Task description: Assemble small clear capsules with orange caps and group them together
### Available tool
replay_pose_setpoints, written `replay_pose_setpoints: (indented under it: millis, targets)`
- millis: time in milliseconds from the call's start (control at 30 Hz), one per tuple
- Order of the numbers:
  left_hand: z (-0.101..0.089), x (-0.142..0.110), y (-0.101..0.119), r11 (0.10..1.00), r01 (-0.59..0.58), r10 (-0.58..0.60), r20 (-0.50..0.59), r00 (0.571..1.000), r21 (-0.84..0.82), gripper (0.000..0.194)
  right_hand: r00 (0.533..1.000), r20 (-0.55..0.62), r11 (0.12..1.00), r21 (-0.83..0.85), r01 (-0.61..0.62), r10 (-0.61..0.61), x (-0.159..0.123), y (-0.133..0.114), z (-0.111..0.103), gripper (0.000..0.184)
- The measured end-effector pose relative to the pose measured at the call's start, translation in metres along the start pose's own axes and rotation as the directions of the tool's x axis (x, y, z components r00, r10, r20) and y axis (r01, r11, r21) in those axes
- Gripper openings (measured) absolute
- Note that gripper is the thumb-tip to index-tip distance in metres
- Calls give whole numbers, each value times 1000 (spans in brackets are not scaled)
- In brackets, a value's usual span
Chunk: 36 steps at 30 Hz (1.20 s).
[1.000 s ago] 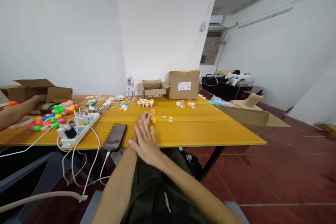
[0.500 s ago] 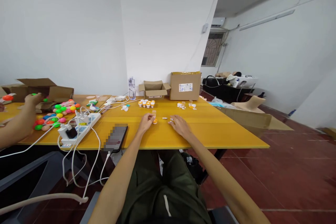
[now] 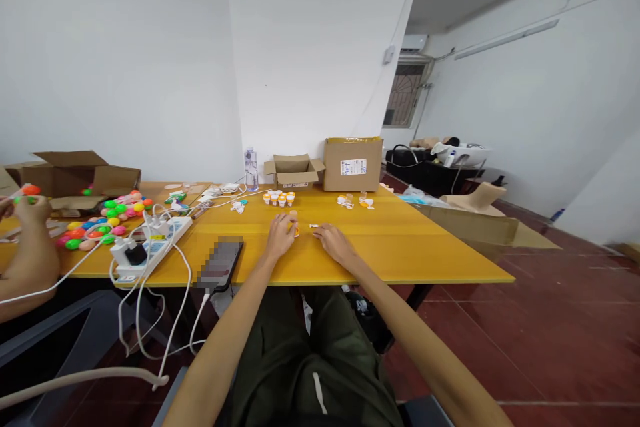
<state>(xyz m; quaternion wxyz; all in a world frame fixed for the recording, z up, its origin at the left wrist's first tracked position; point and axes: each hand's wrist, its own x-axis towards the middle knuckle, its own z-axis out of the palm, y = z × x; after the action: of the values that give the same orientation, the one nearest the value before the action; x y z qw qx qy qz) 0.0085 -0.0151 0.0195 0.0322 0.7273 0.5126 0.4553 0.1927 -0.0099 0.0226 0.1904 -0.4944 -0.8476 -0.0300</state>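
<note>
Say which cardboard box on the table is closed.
The rightmost box; its top is shut, while the middle box and left box have spread flaps.

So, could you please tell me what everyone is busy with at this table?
The person's left hand is at a small orange piece, while the right hand has its fingertips by a small white piece; whether either is gripped is unclear. Behind them, a cluster of white-and-orange containers stands before an open cardboard box. At the far left, a co-worker's hand is at an orange ball.
</note>
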Motion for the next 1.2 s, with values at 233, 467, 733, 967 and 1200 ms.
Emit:
replay_pose_setpoints:
  millis: [233,467,733,967,1200]
  targets:
    - [4,-7,6,946,-288,263,167,950,150,15,990,-142,912,408,50,9,9,10,22,21]
    - [6,-7,4,917,-355,311,226,923,185,19,998,-53,632,775,23,29,16,17,36,15]
    - [9,-7,1,910,-390,352,237,905,138,19,999,-5,512,859,-23,53,14,21,40,15]
    - [7,-7,3,902,-417,390,204,898,111,14,999,24,448,893,-39,40,11,21,35,20]
    - [8,-7,6,912,-407,392,182,902,47,11,999,-8,351,936,-5,37,10,21,36,21]
